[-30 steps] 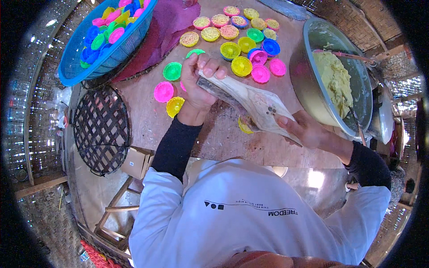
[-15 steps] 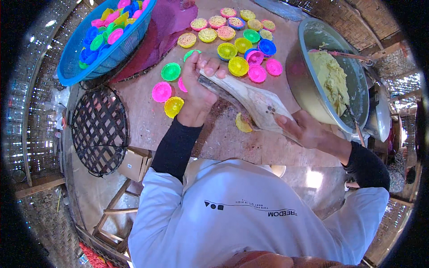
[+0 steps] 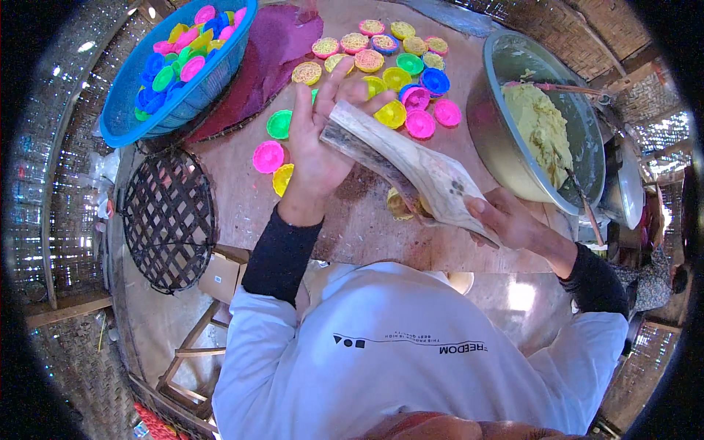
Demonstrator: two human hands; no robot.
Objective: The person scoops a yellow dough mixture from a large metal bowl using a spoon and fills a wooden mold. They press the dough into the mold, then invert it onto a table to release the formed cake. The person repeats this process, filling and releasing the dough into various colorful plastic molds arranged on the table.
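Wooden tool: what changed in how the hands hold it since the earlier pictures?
The left hand has uncurled its fingers from the upper end of the wooden tool, opening against or just beside it. The right hand keeps its grip on the lower end; basin and blue basket stayed put.

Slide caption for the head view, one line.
Right hand grips a wooden press, left hand open at its other end, near bright plastic molds and a basin of yellow dough.
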